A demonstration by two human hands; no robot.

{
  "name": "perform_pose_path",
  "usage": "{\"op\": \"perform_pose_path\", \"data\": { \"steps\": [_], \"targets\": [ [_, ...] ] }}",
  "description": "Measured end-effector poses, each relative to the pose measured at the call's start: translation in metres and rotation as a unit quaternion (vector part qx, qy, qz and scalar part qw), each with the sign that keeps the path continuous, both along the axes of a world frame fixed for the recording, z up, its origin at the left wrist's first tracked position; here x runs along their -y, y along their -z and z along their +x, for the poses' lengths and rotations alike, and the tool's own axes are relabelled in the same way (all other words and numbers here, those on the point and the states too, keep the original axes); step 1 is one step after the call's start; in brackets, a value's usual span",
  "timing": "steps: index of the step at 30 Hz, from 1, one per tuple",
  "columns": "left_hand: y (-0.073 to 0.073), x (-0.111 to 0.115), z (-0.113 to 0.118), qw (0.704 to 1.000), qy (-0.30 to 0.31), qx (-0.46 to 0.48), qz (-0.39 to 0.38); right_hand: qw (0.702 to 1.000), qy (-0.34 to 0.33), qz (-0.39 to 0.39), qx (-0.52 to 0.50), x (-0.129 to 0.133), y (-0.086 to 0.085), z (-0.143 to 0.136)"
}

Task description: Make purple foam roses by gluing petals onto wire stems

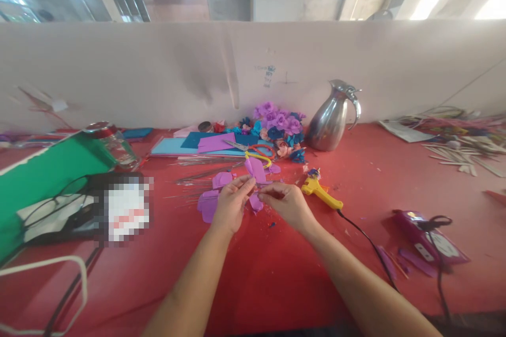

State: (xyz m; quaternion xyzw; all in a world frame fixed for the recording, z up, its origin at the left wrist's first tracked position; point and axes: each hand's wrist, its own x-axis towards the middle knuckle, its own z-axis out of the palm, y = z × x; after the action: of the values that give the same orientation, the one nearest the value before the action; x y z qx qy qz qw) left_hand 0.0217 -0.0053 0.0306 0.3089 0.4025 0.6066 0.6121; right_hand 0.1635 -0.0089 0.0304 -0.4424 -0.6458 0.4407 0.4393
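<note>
My left hand (234,201) pinches a purple paper petal piece (255,169) near the middle of the red table (256,284). Close on its right, my right hand (286,202) has thumb and forefinger pressed together at the same purple piece, by its lower edge. Beside and behind my left hand lie cut purple petals (208,205) and thin wires (190,181). Scissors (258,158) with yellow and red handles rest just beyond my hands. To the right of my right hand is a yellow glue gun (322,195).
Purple, blue and pink paper flowers (279,122) and a steel jug (329,118) stand along the wall. Coloured paper sheets (169,146) and a glass jar (114,146) are left, a power strip (430,239) with cables right.
</note>
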Motion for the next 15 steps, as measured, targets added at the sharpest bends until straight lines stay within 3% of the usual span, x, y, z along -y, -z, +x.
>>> {"op": "perform_pose_path", "data": {
  "steps": [4,15],
  "targets": [
    [-0.0017,0.0005,0.0000,1.000,0.006,-0.001,0.000,0.999,0.025,0.019,0.030,0.0035,-0.0027,-0.0014],
    [-0.0029,0.0015,-0.0059,0.998,0.045,-0.033,0.026,0.995,0.001,0.072,0.070,0.0019,-0.0032,0.0012]
  ]
}}
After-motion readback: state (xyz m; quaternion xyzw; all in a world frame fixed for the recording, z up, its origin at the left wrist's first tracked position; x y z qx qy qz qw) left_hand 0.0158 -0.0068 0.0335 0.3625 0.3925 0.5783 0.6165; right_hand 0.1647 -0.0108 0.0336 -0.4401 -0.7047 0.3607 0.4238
